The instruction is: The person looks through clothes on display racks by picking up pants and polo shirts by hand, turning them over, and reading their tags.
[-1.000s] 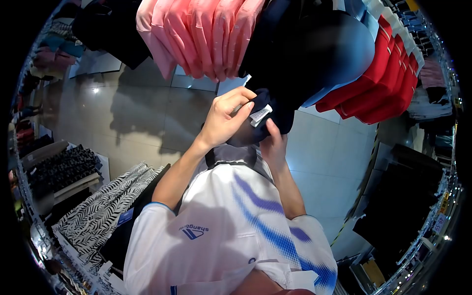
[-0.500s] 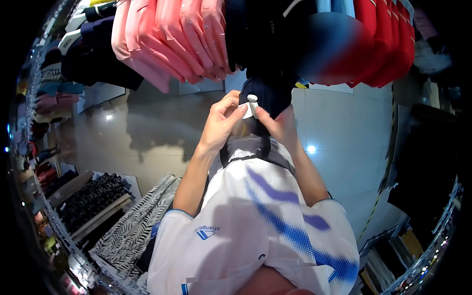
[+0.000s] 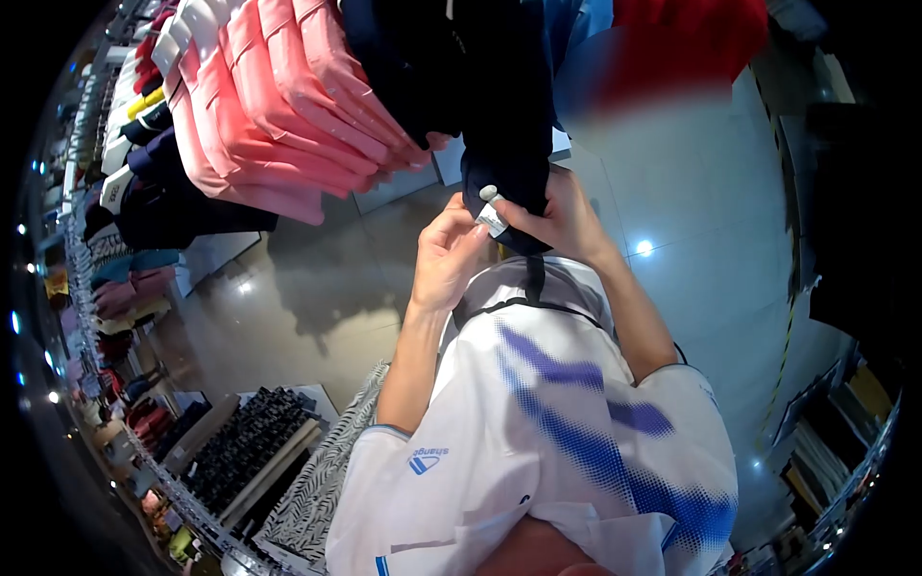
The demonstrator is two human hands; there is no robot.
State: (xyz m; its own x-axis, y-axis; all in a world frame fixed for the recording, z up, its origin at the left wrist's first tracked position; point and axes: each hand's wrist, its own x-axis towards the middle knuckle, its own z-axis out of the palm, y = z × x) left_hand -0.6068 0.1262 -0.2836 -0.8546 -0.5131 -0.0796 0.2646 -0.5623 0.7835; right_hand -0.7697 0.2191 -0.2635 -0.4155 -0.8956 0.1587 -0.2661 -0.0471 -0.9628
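A dark navy garment [image 3: 509, 173] hangs in front of the person's body, with a small white label [image 3: 492, 219] on it. My left hand [image 3: 448, 257] is closed at the left side, thumb and fingers pinching the label's edge. From the right, my right hand [image 3: 567, 219] grips the garment, its thumb lying across the cloth beside the label. A small pale round piece [image 3: 488, 193] shows just above the label. Some fingertips of both hands are hidden by the cloth.
Pink garments [image 3: 279, 106] hang at the upper left; red ones [image 3: 691, 43] are at the upper right. Folded patterned clothes [image 3: 250, 451] lie at the lower left. Dark clothes [image 3: 855, 221] are at the right, above tiled floor [image 3: 691, 202].
The view has shifted, bringing more of the left racks into sight. Both hands have stayed at the garment; the label has been turned, and the right thumb has come against it.
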